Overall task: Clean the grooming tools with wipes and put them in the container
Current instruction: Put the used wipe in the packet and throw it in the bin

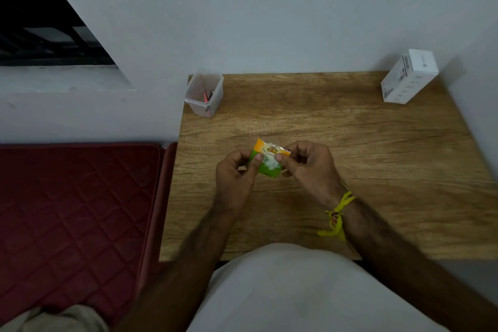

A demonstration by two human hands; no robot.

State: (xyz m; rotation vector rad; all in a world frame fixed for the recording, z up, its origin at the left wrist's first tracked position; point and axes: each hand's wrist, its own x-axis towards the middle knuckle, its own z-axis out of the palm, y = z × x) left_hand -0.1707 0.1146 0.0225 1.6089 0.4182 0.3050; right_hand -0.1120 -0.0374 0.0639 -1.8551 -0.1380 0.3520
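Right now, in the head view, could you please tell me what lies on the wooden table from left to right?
Clear plastic container → left hand → wipe sachet → right hand → white box.

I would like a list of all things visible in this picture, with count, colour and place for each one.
table: one, brown wood, against the wall, in front of the person
container: one, clear plastic, open, far left corner of the table
tools: count unclear, pink and dark, inside the container
box: one, white, far right corner of the table
wipe packet: one, orange and green, held above the middle of the table
mattress: one, dark red, quilted, left of the table
window: one, dark, upper left
wrist thread: one, yellow, on the right wrist
left hand: pinches the left side of the packet
right hand: pinches the right side of the packet
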